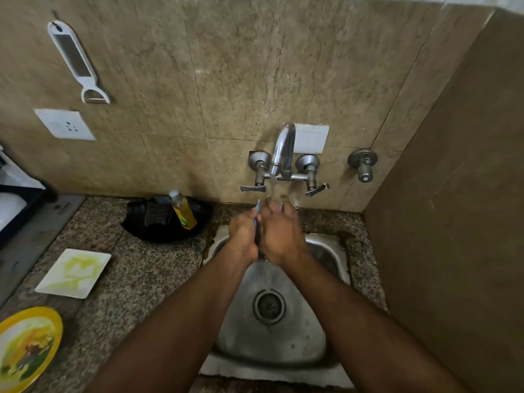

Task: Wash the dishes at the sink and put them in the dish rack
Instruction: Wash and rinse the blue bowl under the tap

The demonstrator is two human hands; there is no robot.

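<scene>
Head-camera view over a kitchen sink: fingers of both hands close around a thin blue utensil point(257, 219), held upright between the palms under the running water; motion blur hides what kind of utensil it is. The left hand point(243, 236) grips its lower part, while the right hand point(279, 234) curls against it from the other side, fingertips up in the stream from the chrome wall tap point(283, 150). Both hands hang above the back of the steel sink point(320, 344), over its drain point(268, 306). On the speckled granite counter point(133, 293) to the left lie a soiled white square plate point(74, 273) and, nearer the front edge, a soiled yellow round plate point(27, 347). Behind them a bottle of yellow dish liquid point(183, 209) leans in a black pan point(167, 219) against the wall. A white peeler point(76, 62) hangs on the tiles.
</scene>
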